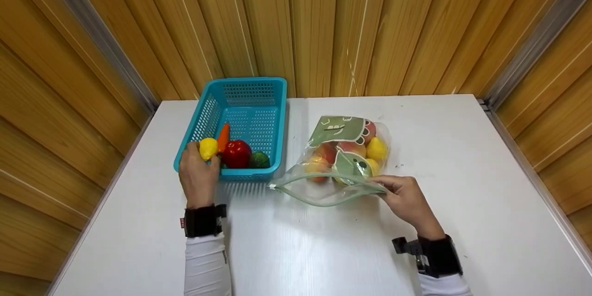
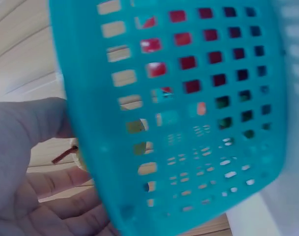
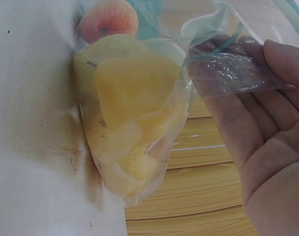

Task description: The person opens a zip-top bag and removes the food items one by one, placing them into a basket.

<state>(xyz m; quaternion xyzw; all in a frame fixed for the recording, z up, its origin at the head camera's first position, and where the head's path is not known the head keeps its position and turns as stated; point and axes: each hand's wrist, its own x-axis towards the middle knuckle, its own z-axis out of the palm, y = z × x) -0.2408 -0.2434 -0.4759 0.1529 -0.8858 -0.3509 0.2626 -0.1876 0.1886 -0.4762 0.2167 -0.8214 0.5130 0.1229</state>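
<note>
My left hand grips a yellow pear at the basket's near left corner, above the rim. Its brown stem shows in the left wrist view; the basket wall hides most of the fruit there. My right hand pinches the right end of the mouth of a clear zip bag, between thumb and fingers. The bag lies on the table with its mouth parted toward me. Inside are several red-and-yellow round fruits and yellow fruits, partly covered by green printed patches.
A blue plastic basket stands left of the bag. A carrot, a red bell pepper and a dark green vegetable lie at its near end. Wood-patterned panels enclose the white table behind and at both sides.
</note>
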